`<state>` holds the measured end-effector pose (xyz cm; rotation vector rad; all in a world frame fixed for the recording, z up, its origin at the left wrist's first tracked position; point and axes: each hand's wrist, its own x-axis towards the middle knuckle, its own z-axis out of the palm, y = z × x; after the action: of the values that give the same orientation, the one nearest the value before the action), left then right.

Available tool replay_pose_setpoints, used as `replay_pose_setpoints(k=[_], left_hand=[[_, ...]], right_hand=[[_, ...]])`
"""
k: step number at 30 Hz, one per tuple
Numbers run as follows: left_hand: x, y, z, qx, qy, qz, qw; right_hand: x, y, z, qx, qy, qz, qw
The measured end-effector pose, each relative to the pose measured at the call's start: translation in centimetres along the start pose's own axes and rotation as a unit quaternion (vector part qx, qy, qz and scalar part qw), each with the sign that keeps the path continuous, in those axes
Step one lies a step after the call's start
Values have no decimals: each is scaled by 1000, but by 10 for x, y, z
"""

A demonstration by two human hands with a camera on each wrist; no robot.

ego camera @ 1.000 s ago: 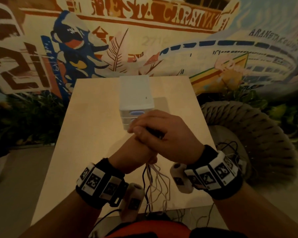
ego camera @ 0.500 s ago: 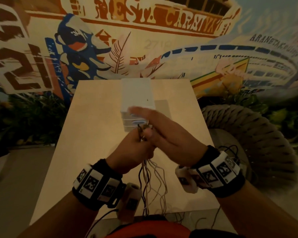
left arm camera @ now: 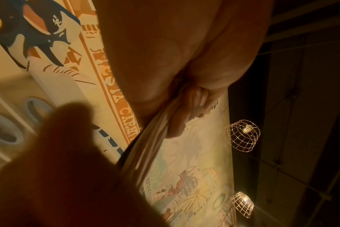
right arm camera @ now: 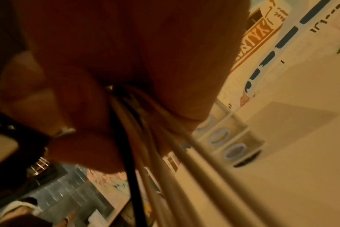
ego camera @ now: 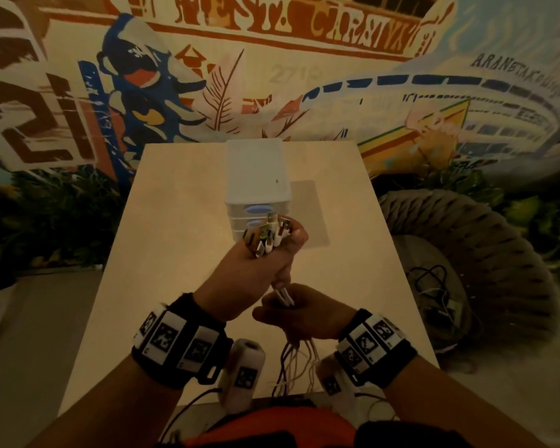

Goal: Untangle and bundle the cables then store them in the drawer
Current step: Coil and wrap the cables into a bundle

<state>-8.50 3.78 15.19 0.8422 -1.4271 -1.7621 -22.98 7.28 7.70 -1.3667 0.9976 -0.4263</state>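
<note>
Since half a second ago the right hand (ego camera: 307, 313) has dropped from beside the plug ends to below the left hand (ego camera: 265, 257), and the plug ends (ego camera: 267, 236) now stand clear above the left fist.

Left to right: our left hand is curled tight round the cables (ego camera: 296, 360) just under the plugs, held up in front of the drawer unit (ego camera: 256, 176). The left wrist view shows the fingers (left arm camera: 186, 110) wrapped on the strands (left arm camera: 145, 147). Our right hand sits directly below, fingers closed round the same bunch, with white and dark strands (right arm camera: 145, 138) running out of the fist in the right wrist view. The loose tails hang down past the near table (ego camera: 162, 253) edge toward our lap.

Handling, as we judge it: the cables are light, limp and a bit slick, so the strands will slide and fan out unless gripped as one bunch. The plugs are the stiff part. We should keep hold just below them and run the other hand down the length.

Room: the table is open to the left and right of the unit. The drawers look closed, the unit sits mid-table, and its front is close behind the plugs. A woven chair (ego camera: 466, 253) stands off the right edge, with other cords (ego camera: 434, 286) on its seat. The hanging tails could snag on the near edge.
</note>
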Motion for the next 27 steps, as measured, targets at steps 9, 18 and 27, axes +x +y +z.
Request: replay_pose_setpoints(k=[9,18,27], left_hand=[[-3,4,-30,-53,10,42,998],[0,35,-90,-61,76,72,993],[5,73,-112,-63,87,138,985]], right_hand=[[-3,94,28,-78,-35,147,985],[-55,75,4,-87,137,160,974],[-117,69,-47,-175,172,246,938]])
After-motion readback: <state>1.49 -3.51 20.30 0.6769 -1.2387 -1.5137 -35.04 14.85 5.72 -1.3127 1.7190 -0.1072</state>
